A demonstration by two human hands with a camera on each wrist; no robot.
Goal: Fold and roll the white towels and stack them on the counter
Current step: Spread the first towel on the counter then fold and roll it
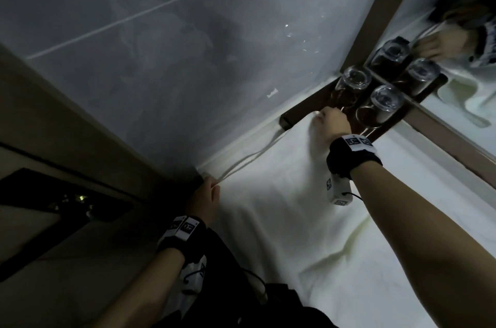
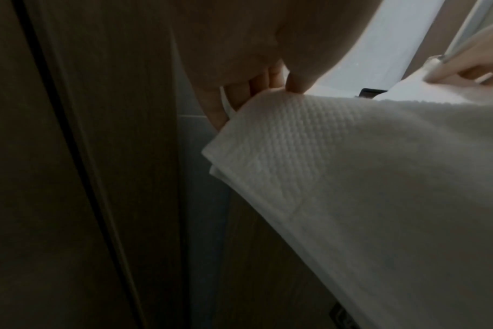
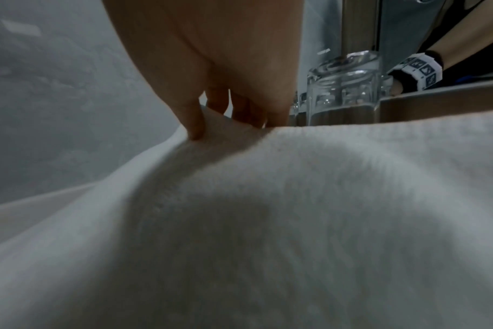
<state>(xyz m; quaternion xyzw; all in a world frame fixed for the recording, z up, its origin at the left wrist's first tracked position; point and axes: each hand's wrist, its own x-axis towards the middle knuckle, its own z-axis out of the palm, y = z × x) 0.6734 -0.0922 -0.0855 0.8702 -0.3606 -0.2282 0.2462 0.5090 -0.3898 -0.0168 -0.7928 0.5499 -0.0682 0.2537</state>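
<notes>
Against the grey tiled wall point(image 1: 166, 40), on the counter, lies the white towel point(image 1: 281, 207), spread broad and doubled. Its far edge runs along the foot of the wall, from lower left to upper right in the head view; that is the long axis the hands are working along.

Left hand point(image 1: 208, 195): at the near-left corner, where the counter meets a wooden panel point(image 1: 80, 123). Thumb and fingers point(image 2: 267, 80) pinch the stacked corner layers; two plies show at the hem in the left wrist view.

Right hand point(image 1: 331, 122): at the far-right corner, fingers point(image 3: 194, 120) curled down and nipping the edge. Just beyond it, two upturned glasses point(image 1: 385, 101) stand on a dark tray point(image 1: 288, 118), with a mirror point(image 1: 456, 19) behind. The nearer glass is very close to the knuckles.

Judgement: edge-alignment stage of a fold; no rolling begun, no finished roll in view. Both hands sit at opposite ends of the same edge, so the towel's body lies toward the person from both. Next move likely draws that edge taut or carries it over. The right hand has the tighter quarters; a careless lift there could knock the glasses.
</notes>
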